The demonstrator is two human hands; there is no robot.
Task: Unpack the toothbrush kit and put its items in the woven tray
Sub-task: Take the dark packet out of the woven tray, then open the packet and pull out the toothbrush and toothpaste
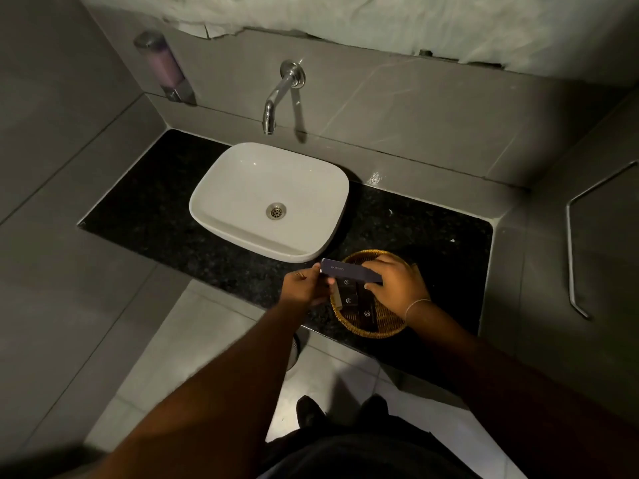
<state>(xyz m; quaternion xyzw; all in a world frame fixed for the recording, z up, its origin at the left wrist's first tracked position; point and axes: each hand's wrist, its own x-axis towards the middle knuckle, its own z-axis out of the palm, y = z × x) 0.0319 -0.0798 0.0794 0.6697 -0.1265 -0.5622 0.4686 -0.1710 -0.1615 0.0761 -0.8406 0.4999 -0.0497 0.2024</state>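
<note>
Holding one long dark box over the woven tray at the table's front edge, left hand and right hand each keep a clamped grip on it above three small dark packets, with bare table left of the sink.

hands gripping kit box, above woven tray

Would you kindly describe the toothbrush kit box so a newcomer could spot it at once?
Start at the white basin on the black counter; just in front and right sits a round woven tray. The toothbrush kit box is held above it by both hands: long, slim and dark purple, unlike the small square black packets lying inside.
</note>
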